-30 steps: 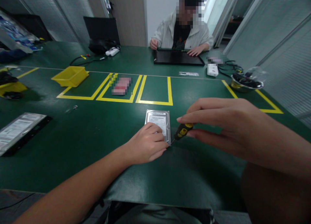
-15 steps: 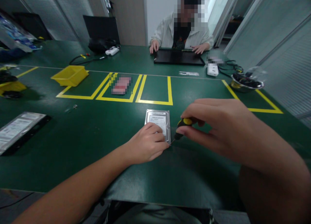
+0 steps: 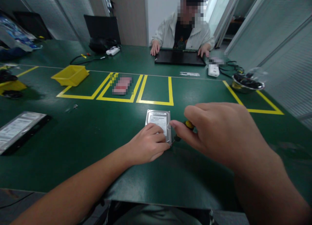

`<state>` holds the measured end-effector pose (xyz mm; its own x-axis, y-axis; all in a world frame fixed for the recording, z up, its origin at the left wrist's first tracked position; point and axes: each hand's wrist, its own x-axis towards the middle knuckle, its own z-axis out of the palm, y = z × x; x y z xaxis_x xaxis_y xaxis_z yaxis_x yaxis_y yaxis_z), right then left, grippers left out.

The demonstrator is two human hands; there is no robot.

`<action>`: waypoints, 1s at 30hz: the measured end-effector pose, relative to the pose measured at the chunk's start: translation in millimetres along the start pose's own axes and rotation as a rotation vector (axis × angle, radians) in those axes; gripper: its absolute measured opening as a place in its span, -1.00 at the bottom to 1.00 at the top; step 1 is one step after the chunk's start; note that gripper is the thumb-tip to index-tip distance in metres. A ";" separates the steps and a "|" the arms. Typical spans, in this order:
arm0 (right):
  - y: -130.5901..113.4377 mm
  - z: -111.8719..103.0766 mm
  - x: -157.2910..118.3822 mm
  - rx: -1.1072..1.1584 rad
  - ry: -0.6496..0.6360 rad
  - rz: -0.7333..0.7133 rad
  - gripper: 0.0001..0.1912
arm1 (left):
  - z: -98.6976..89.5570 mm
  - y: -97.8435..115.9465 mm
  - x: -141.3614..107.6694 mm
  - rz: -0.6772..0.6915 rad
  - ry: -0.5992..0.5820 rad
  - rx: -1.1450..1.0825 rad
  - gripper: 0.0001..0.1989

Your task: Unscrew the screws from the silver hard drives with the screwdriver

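Screwdriver (image 3: 177, 138) in our right hand (image 3: 219, 134), we have its tip at the near right corner of the drive (image 3: 158, 116), which lies label up on the worktop (image 3: 80, 137) in front of us. Our right fingers curl closed around the handle, thumb forward along it; they hide most of the grip. Our left hand (image 3: 146, 145) is partly closed over the drive's near part, bent fingers bracing it against the worktop.

The shaft looks tilted, so we judge that a more upright line would seat the tip better. Steady downward pressure with small, even turns suits this, since a slanted tip could slip and scratch the case or jab our left fingertips, which rest very near it. We cannot tell how well the tip is seated. Small metal bits (image 3: 75, 106) lie well apart, towards the left.
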<state>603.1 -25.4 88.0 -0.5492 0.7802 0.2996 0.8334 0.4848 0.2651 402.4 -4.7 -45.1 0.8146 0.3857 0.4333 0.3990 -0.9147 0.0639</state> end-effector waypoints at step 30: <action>-13.8 -6.4 -11.5 -0.021 -0.085 0.172 -0.55 | 0.3 0.8 0.7 0.003 -0.004 -0.055 -0.86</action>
<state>597.5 -43.5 86.8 -0.3907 0.8819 0.2637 0.9126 0.3337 0.2363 403.4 -5.2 -45.0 0.8177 0.3833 0.4296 0.3728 -0.9211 0.1124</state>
